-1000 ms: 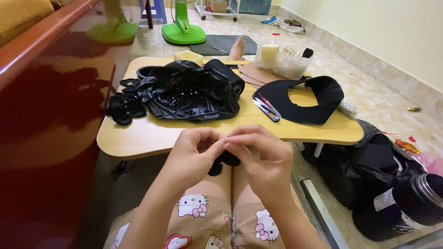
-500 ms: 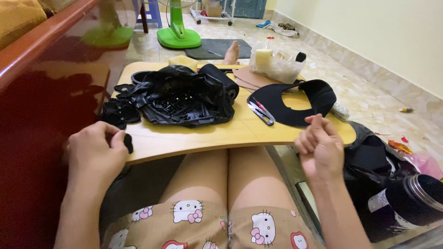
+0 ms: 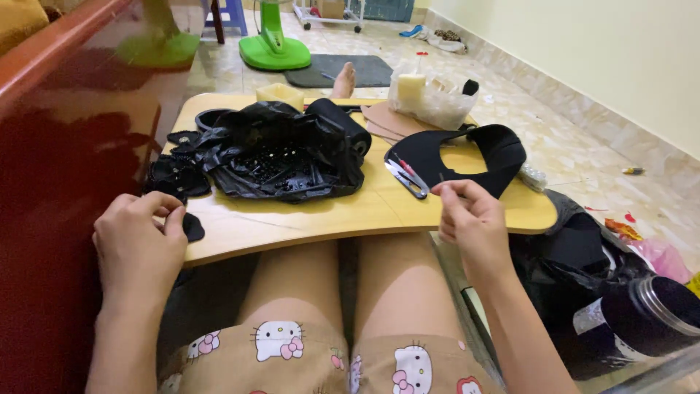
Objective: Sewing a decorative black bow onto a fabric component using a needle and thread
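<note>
The left hand point(image 3: 138, 244) rests at the near left corner of the low pale wooden lap table point(image 3: 306, 215), its thumb and fingers pinched on a small round black fabric piece point(image 3: 192, 227) that lies half on the table edge, seemingly held down there so it stays steady. The right hand point(image 3: 470, 219) is raised at the table's right edge, thumb and forefinger pressed together on what looks like a thin needle point(image 3: 442, 177); any thread between the two hands is too fine to make out. The hands are well apart, as though a line were drawn taut between them. Just beyond the right hand lie small metal thread snips with a red mark point(image 3: 405, 177), near enough to grab, resting on a flat black crescent-shaped visor piece point(image 3: 467, 157). In the middle of the table sits an open crumpled black plastic bag point(image 3: 284, 157) with small black beads inside, and more black fabric pieces point(image 3: 175, 179) lie beside it on the left
</note>
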